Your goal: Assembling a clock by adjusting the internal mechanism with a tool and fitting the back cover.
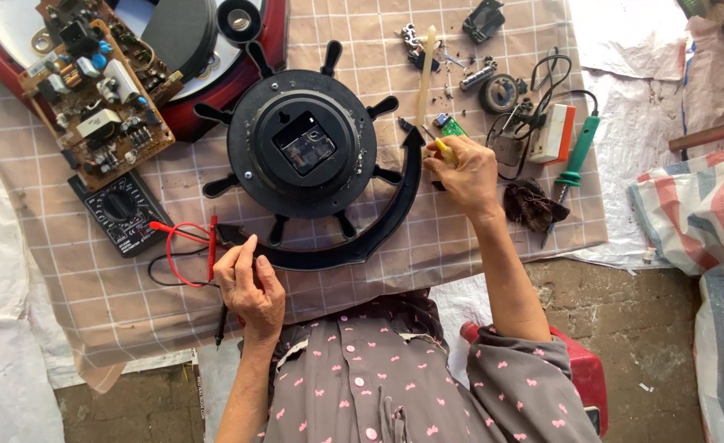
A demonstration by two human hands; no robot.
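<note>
A black ship-wheel-shaped clock (313, 148) lies face down on the checked cloth, its square movement (307, 146) showing in the middle. A black curved anchor-like arc (378, 230) wraps round its lower right side. My left hand (249, 287) rests at the arc's left end, fingers touching it beside the red and black test leads (206, 246). My right hand (465, 168) is closed on a yellow-handled tool (442, 149) at the arc's upper tip.
A black multimeter (124, 212) and a brown circuit board (99, 82) lie at the left. At the right lie a green soldering iron (575, 160), a white and orange box (555, 131), cables, small metal parts, and a pale stick (426, 74). Striped bag (698, 221) far right.
</note>
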